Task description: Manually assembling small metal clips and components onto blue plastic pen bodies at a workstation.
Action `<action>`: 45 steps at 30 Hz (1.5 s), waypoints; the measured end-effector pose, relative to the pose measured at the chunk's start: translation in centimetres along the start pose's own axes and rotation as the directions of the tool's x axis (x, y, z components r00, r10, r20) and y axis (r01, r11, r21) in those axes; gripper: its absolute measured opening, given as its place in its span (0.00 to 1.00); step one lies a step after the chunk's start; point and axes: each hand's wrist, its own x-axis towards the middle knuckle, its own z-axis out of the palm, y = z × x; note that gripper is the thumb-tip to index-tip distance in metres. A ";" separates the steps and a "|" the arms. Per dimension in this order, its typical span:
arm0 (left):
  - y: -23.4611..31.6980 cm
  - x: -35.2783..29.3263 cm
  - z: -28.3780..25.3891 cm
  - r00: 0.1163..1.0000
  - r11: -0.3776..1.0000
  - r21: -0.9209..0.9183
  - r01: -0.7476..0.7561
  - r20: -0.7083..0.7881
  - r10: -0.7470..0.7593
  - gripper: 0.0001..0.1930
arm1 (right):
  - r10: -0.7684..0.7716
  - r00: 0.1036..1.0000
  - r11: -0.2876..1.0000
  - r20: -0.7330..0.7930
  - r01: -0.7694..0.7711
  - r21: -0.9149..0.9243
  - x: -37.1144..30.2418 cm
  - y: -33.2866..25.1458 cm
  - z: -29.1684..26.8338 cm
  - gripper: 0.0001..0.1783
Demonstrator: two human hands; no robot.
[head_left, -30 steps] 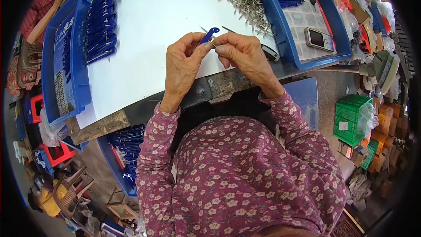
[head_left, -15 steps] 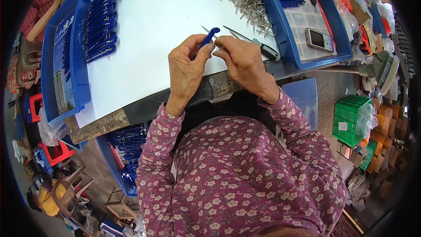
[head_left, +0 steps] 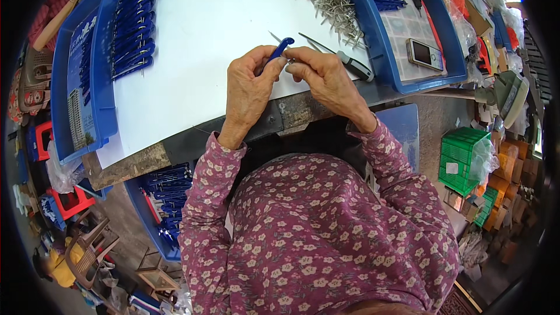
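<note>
Between thumb and fingers, my left hand (head_left: 251, 84) grips a slim blue plastic handle (head_left: 282, 46), its curved tip pointing up and away. Close beside it, my right hand (head_left: 328, 81) is closed in a pinch at a small shiny metal piece, mostly covered by the fingertips, against the handle. A thin pointed metal end shows just beyond the left fingers. Right of my hands lies a screwdriver (head_left: 357, 68) with a dark shaft and grey-green grip. Farther off is a heap of metal T-shaped pieces (head_left: 326, 0). Similar blue handles (head_left: 134, 32) lie in a row at the left.
Blue trays stand at the left (head_left: 105, 118) and right (head_left: 389, 70); the right one holds blue pieces and a mobile phone (head_left: 424, 53). Another blue tray (head_left: 143, 213) with blue handles sits below the table edge. A green crate (head_left: 458, 160) stands right; a person's arm (head_left: 58, 20) shows far left.
Both hands stay together at the blue handle; the right fingers have shifted slightly at the metal piece. The whole view has moved a little.
</note>
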 end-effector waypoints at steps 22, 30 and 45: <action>-0.2 -0.3 -2.3 0.982 0.982 0.003 0.188 0.021 -0.188 0.08 | 0.094 0.978 0.991 0.184 -0.109 0.074 1.3 0.3 1.7 0.11; -0.8 0.1 -3.0 0.990 0.988 0.071 0.138 -0.005 -0.138 0.08 | 0.112 0.981 0.970 0.160 -0.143 0.197 1.9 0.0 2.3 0.10; -0.6 0.0 -3.8 0.993 0.993 -0.010 0.121 -0.012 -0.121 0.08 | 0.071 0.986 0.969 0.151 -0.104 0.223 2.7 -0.2 3.2 0.10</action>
